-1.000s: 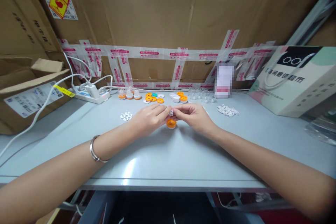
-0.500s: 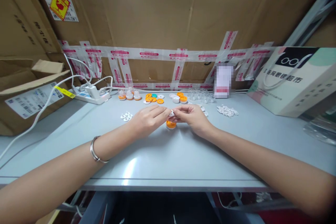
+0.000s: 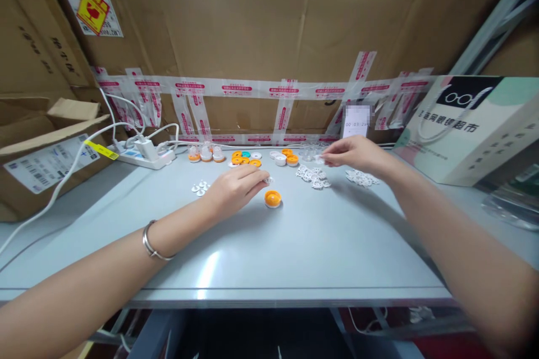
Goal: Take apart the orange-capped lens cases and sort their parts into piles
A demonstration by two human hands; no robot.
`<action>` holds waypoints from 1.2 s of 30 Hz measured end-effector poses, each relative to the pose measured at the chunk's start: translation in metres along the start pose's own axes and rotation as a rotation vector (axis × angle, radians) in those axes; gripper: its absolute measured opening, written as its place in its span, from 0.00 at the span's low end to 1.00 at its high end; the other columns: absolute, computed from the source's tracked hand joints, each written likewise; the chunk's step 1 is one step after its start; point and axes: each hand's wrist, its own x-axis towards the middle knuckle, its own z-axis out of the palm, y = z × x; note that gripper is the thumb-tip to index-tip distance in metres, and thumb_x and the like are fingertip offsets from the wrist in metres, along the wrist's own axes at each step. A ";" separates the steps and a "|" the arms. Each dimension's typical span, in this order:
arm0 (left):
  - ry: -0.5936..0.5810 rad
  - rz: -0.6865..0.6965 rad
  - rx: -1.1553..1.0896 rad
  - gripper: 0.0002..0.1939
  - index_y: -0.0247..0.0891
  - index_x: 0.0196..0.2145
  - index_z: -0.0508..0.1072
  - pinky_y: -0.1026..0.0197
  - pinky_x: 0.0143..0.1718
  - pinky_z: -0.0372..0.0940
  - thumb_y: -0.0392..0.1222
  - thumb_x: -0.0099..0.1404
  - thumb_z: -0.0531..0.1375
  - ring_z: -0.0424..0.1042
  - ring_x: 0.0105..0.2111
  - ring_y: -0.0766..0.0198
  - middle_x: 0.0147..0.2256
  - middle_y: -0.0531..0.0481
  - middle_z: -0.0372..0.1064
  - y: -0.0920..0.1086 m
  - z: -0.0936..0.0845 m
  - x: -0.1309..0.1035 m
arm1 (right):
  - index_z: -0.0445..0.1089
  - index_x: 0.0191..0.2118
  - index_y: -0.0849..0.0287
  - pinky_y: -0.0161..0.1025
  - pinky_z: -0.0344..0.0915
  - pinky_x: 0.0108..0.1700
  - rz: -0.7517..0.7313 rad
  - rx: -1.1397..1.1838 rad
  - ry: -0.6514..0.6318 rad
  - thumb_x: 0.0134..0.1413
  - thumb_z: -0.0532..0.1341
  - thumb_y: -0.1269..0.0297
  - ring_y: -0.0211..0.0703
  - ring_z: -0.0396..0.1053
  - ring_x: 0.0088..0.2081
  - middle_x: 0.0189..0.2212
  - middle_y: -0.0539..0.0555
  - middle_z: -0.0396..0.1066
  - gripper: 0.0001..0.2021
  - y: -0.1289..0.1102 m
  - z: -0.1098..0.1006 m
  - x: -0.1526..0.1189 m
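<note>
My left hand (image 3: pixel 238 188) pinches a small white plastic part (image 3: pixel 268 180), partly hidden by the fingertips. In front of it on the table sits an orange cap with a white base (image 3: pixel 273 198), touched by neither hand. My right hand (image 3: pixel 349 156) is at the back right, thumb and fingers closed on the edge of a clear plastic dome (image 3: pixel 320 159). Other clear domes (image 3: pixel 307 150) stand just behind and left of those fingertips. Below the right hand lies a pile of small white openwork pieces (image 3: pixel 314 176), with a second white pile (image 3: pixel 362 178) farther right.
Several assembled clear-topped pieces (image 3: pixel 206 152) stand at the back left, beside orange rings (image 3: pixel 245 160) and orange and white caps (image 3: pixel 292 160). Small white pegs (image 3: pixel 200 187) lie near my left hand. A power strip (image 3: pixel 158 158), carton (image 3: pixel 46 162), timer screen (image 3: pixel 356 120) and paper bag (image 3: pixel 455 140) surround the table.
My right hand has left the left hand and moved right and back to the clear domes. My left hand stays nearly in place with the small white part.
</note>
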 end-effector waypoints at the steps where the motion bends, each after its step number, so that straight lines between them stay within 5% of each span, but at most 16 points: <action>1: -0.010 -0.009 -0.003 0.07 0.34 0.36 0.69 0.64 0.35 0.64 0.36 0.64 0.52 0.70 0.32 0.66 0.31 0.47 0.71 -0.001 0.000 0.000 | 0.74 0.26 0.61 0.35 0.66 0.30 0.033 -0.070 -0.040 0.36 0.66 0.63 0.39 0.68 0.26 0.21 0.53 0.72 0.08 0.007 -0.011 0.003; 4: -0.035 -0.026 -0.003 0.07 0.35 0.36 0.69 0.64 0.34 0.64 0.36 0.64 0.51 0.69 0.32 0.65 0.31 0.47 0.70 -0.003 0.000 0.000 | 0.74 0.24 0.60 0.35 0.65 0.28 0.085 -0.189 -0.195 0.36 0.64 0.64 0.39 0.68 0.25 0.21 0.52 0.72 0.06 0.025 -0.026 0.009; 8: -0.051 -0.049 -0.027 0.06 0.35 0.35 0.69 0.63 0.34 0.63 0.35 0.63 0.53 0.68 0.32 0.65 0.31 0.48 0.70 -0.005 0.001 -0.001 | 0.74 0.23 0.59 0.34 0.63 0.28 0.092 -0.276 -0.322 0.36 0.63 0.63 0.39 0.68 0.27 0.21 0.51 0.72 0.06 0.034 -0.020 0.012; 14: -0.053 -0.117 -0.122 0.05 0.35 0.36 0.69 0.65 0.33 0.63 0.36 0.62 0.55 0.68 0.30 0.67 0.31 0.49 0.70 -0.008 0.006 -0.003 | 0.74 0.26 0.59 0.34 0.62 0.29 0.074 -0.336 -0.230 0.34 0.65 0.57 0.41 0.69 0.29 0.24 0.52 0.73 0.11 0.026 -0.014 0.012; 18: -0.061 -0.144 -0.142 0.05 0.35 0.35 0.70 0.65 0.32 0.63 0.36 0.62 0.55 0.68 0.30 0.67 0.30 0.49 0.70 -0.006 0.007 -0.004 | 0.73 0.28 0.59 0.35 0.65 0.32 -0.049 -0.079 -0.094 0.38 0.64 0.53 0.41 0.70 0.31 0.27 0.53 0.73 0.14 -0.003 0.010 -0.005; 25: 0.019 -0.104 -0.160 0.06 0.34 0.33 0.70 0.66 0.29 0.63 0.36 0.62 0.54 0.67 0.27 0.68 0.27 0.48 0.68 0.002 0.005 -0.001 | 0.73 0.35 0.60 0.39 0.67 0.42 -0.138 0.510 -0.441 0.44 0.63 0.56 0.37 0.71 0.33 0.31 0.54 0.74 0.14 -0.036 0.082 -0.037; 32: 0.082 -0.040 -0.203 0.07 0.34 0.36 0.72 0.62 0.36 0.67 0.34 0.61 0.55 0.70 0.34 0.65 0.34 0.44 0.70 -0.001 0.006 0.001 | 0.72 0.39 0.60 0.39 0.65 0.47 -0.081 0.719 -0.407 0.43 0.64 0.58 0.39 0.71 0.38 0.35 0.54 0.74 0.16 -0.031 0.089 -0.038; 36: 0.060 -0.237 -0.411 0.11 0.34 0.40 0.72 0.60 0.40 0.69 0.38 0.59 0.59 0.71 0.38 0.64 0.38 0.43 0.70 -0.001 0.006 0.002 | 0.71 0.40 0.58 0.42 0.64 0.48 -0.154 0.668 -0.311 0.42 0.65 0.60 0.41 0.71 0.40 0.36 0.53 0.74 0.16 -0.028 0.088 -0.036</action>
